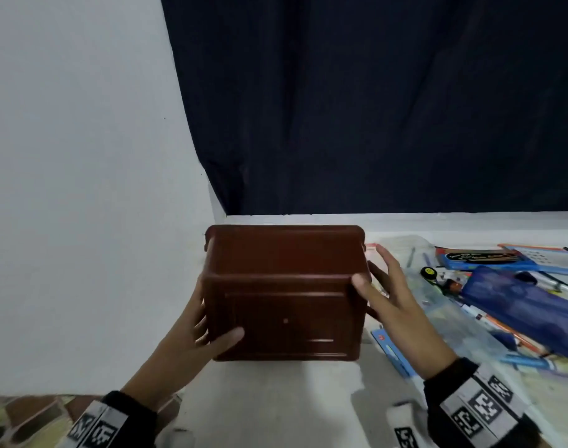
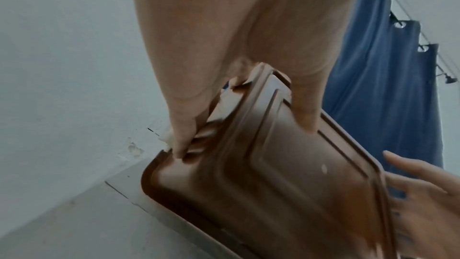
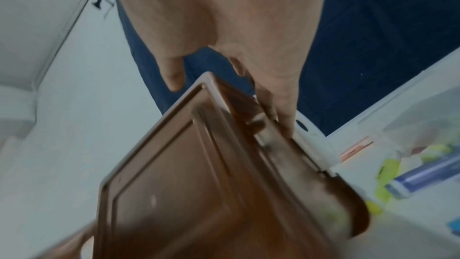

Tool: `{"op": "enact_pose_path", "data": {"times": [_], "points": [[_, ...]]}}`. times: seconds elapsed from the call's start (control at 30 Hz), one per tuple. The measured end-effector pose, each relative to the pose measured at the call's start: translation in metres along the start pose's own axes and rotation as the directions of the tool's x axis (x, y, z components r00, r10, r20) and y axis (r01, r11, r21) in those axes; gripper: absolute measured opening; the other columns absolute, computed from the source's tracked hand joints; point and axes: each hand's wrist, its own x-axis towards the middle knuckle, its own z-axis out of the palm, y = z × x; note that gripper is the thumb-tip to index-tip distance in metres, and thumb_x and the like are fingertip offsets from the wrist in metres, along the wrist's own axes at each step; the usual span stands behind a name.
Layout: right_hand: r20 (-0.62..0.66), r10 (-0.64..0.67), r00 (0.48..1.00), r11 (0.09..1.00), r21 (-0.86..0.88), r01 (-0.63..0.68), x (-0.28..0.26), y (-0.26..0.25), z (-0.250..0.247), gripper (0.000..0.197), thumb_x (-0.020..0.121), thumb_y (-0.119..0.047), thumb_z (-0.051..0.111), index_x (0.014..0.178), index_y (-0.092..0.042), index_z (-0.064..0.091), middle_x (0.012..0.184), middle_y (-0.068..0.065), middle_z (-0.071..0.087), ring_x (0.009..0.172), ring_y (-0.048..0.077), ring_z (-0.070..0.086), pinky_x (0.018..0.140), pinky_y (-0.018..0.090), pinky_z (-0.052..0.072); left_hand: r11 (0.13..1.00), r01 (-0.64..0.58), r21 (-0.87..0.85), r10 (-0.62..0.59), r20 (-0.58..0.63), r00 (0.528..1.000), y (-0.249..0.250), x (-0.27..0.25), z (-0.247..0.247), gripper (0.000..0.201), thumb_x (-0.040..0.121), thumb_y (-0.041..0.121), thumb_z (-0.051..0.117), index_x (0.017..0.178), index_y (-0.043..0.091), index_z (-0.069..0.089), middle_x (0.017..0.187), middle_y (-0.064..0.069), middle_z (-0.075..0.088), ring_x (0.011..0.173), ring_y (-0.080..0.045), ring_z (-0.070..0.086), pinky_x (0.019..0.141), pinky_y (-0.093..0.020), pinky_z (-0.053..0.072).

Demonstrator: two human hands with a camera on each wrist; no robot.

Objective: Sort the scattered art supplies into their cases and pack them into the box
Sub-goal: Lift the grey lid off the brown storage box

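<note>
Step in hand: While the art supplies are lying loose on the table, the person is handling the brown box (image 1: pixel 284 286), seemingly to turn it or set it ready for packing.
Box: It is sitting tipped between the two hands, its panelled underside facing the person, near the corner of the white table (image 1: pixel 276 399).
Left hand: The left hand (image 1: pixel 192 337) is gripping the box's left end, thumb lying across the near panel, fingers curling round the side ledge in the left wrist view.
Right hand: The right hand (image 1: pixel 395 305) is spread, fingers straight, thumb touching the box's top right corner; the right wrist view shows fingertips lying along the side ledge.
Supplies: Beyond the right hand's knuckles are lying a blue pouch (image 1: pixel 515 305), a blue packet (image 1: pixel 483 258) and loose pens (image 1: pixel 557 286).
Doing it well: I judge the right hand should be closing onto the ledge before any lift, since one-sided holding could be letting the box twist.
Placement: Setting it mouth up, just inside the right hand's reach of the supplies, would be shortening every later carry.
</note>
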Motion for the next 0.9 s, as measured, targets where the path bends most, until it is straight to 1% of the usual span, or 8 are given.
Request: {"op": "enact_pose_path", "data": {"times": [0.1, 0.17, 0.3, 0.5, 0.6, 0.67, 0.77, 0.9], "points": [[-0.046, 0.042, 0.998, 0.999, -0.011, -0.043, -0.013, -0.003, 0.001, 0.048, 0.09, -0.062, 0.051, 0.136, -0.059, 0.037, 0.129, -0.022, 0.06, 0.12, 0.006, 0.059, 0.105, 0.038, 0.046, 0.988, 0.027, -0.15, -0.04, -0.089, 0.995, 0.009, -0.022, 0.019, 0.07, 0.082, 0.066, 0.059, 0.14, 0.071, 0.02, 0.147, 0.031, 0.042, 0.133, -0.004, 0.049, 0.108, -0.04, 0.042], [-0.051, 0.029, 0.998, 0.997, -0.064, -0.032, -0.024, 0.004, 0.0, 0.046, 0.094, -0.052, 0.054, 0.137, -0.055, 0.039, 0.132, -0.016, 0.059, 0.12, 0.005, 0.058, 0.107, 0.037, 0.046, 0.975, 0.076, -0.211, -0.101, -0.108, 0.989, 0.009, -0.035, 0.032, 0.051, 0.09, 0.074, 0.043, 0.136, 0.075, 0.021, 0.146, 0.035, 0.041, 0.133, -0.005, 0.049, 0.111, -0.044, 0.038], [-0.014, -0.025, 1.0, 0.996, -0.091, 0.024, -0.041, 0.006, -0.002, 0.055, 0.099, -0.022, 0.055, 0.147, -0.038, 0.032, 0.13, -0.011, 0.06, 0.111, -0.008, 0.059, 0.093, 0.013, 0.049, 0.975, 0.068, -0.211, -0.097, -0.131, 0.987, 0.013, -0.047, 0.041, 0.043, 0.102, 0.049, 0.035, 0.138, 0.071, 0.027, 0.144, 0.031, 0.046, 0.133, -0.004, 0.049, 0.11, -0.042, 0.039], [-0.095, 0.005, 0.995, 0.997, -0.073, -0.012, -0.064, -0.001, -0.019, 0.059, 0.078, -0.015, 0.082, 0.117, -0.041, 0.046, 0.115, -0.009, 0.063, 0.1, 0.015, 0.067, 0.093, 0.041, 0.055, 0.96, 0.058, -0.272, -0.134, -0.27, 0.954, 0.025, -0.085, 0.043, 0.064, 0.097, 0.019, 0.055, 0.147, 0.051, 0.032, 0.138, 0.005, 0.061, 0.125, -0.021, 0.06, 0.109, -0.048, 0.041], [-0.076, 0.091, 0.993, 0.991, 0.1, -0.084, -0.087, -0.005, -0.026, 0.076, 0.069, -0.03, 0.086, 0.126, -0.051, 0.041, 0.13, -0.004, 0.051, 0.109, 0.022, 0.064, 0.092, 0.046, 0.055, 0.959, 0.017, -0.283, -0.128, -0.379, 0.916, 0.034, -0.114, 0.049, 0.083, 0.088, 0.011, 0.069, 0.139, 0.066, 0.032, 0.151, 0.006, 0.044, 0.126, -0.021, 0.058, 0.105, -0.053, 0.045], [-0.02, 0.185, 0.983, 0.952, 0.251, -0.174, -0.1, -0.007, -0.031, 0.065, 0.072, -0.048, 0.077, 0.126, -0.055, 0.043, 0.13, -0.005, 0.057, 0.105, 0.021, 0.065, 0.084, 0.042, 0.055, 0.955, -0.002, -0.296, -0.117, -0.384, 0.916, 0.041, -0.131, 0.056, 0.082, 0.084, 0.031, 0.078, 0.135, 0.073, 0.03, 0.152, 0.013, 0.041, 0.13, -0.021, 0.054, 0.103, -0.056, 0.045], [0.041, 0.265, 0.963, 0.906, 0.33, -0.264, -0.112, -0.003, -0.036, 0.036, 0.09, -0.049, 0.06, 0.124, -0.051, 0.05, 0.119, -0.011, 0.064, 0.099, 0.02, 0.061, 0.078, 0.042, 0.049, 0.95, 0.014, -0.312, -0.128, -0.35, 0.928, 0.043, -0.151, 0.069, 0.078, 0.069, 0.063, 0.07, 0.136, 0.071, 0.03, 0.149, 0.02, 0.045, 0.132, -0.019, 0.051, 0.103, -0.056, 0.044], [0.066, 0.282, 0.957, 0.937, 0.197, -0.29, -0.132, 0.01, -0.033, 0.044, 0.089, -0.052, 0.06, 0.129, -0.059, 0.043, 0.144, -0.018, 0.044, 0.131, 0.016, 0.045, 0.095, 0.053, 0.045, 0.948, 0.063, -0.313, -0.181, -0.363, 0.914, 0.036, -0.172, 0.078, 0.046, 0.089, 0.07, 0.049, 0.134, 0.066, 0.039, 0.151, 0.015, 0.042, 0.136, -0.021, 0.046, 0.107, -0.062, 0.038]]}}
